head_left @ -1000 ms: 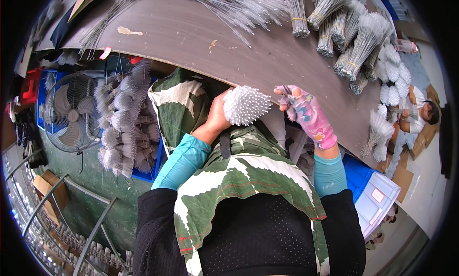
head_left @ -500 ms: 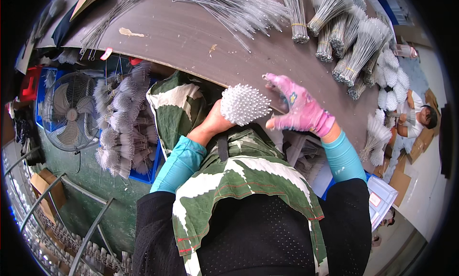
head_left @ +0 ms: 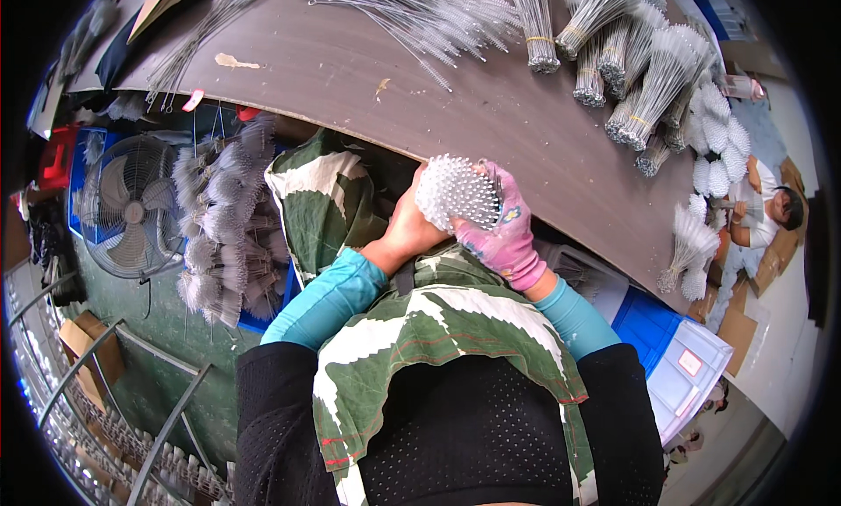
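While a fan (head_left: 131, 206) stands far left, clustered brushes (head_left: 226, 210) beside it, my left hand (head_left: 412, 226) grips a brush bundle (head_left: 455, 191) near the surface (head_left: 333, 85), my gloved right hand (head_left: 505, 236) curled around its right side, tied bundles (head_left: 661, 84) farther right.

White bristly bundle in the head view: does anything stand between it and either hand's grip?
Nothing visible besides the pink floral glove on the right hand, which cups the white bristly bundle from the right. The bare left hand holds it from the left. Its underside is hidden.
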Available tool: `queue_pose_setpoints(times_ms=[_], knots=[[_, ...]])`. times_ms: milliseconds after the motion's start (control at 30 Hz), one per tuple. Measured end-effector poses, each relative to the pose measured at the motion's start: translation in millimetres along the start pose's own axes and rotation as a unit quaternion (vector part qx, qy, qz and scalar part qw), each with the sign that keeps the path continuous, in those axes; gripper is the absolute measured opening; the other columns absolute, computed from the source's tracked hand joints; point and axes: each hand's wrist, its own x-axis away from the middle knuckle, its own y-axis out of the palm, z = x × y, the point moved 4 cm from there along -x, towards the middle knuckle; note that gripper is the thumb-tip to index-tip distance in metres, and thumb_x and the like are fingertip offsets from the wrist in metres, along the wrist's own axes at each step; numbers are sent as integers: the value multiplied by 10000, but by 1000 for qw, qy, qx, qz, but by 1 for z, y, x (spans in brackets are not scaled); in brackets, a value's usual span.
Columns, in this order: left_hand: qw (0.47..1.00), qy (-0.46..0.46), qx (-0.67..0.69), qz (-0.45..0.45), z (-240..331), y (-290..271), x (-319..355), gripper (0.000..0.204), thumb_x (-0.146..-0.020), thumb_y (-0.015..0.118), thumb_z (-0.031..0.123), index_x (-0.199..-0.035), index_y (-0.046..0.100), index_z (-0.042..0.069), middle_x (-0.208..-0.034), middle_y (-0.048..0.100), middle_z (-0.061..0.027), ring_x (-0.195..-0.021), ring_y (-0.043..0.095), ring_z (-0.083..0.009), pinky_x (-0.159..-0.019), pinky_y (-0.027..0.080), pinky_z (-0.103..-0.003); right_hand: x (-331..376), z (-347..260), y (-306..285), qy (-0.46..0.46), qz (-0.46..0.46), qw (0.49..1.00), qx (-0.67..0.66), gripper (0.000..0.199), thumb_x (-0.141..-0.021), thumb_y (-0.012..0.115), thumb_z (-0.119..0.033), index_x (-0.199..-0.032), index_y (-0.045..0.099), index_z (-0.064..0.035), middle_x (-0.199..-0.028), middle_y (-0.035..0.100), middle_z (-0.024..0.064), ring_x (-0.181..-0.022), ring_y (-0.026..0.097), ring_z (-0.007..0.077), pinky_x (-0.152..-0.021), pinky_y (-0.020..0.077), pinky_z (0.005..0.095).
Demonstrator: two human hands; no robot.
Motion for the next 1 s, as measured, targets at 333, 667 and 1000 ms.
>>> queue_pose_setpoints(times_ms=[333,667,1000], knots=[[990,-100,102,-13,-7,-13,-8,407,-704,722,150,-1082,603,57,-1013,651,-130,-941,637,-270,-806,490,-314,-20,-25,-44,-132,-111,977,122,755,-741,671,-499,-1265,425,-15,-1155,521,228,-1039,559,382,-896,457,395],[963,-119,237,-43,-17,-4,-5,438,-706,739,76,-1109,574,29,-1044,647,-95,-963,615,-173,-850,465,-297,-42,-45,-65,-129,-247,915,292,347,-791,633,-399,-913,609,-74,-798,618,127,-705,607,319,-618,487,392],[969,-101,222,-38,-15,-6,-4,413,-677,765,88,-1046,585,39,-1016,646,-91,-942,624,-185,-835,469,-301,-59,-48,-56,-100,-352,883,293,356,-781,634,-410,-881,633,-68,-801,630,126,-755,616,319,-662,496,392]])
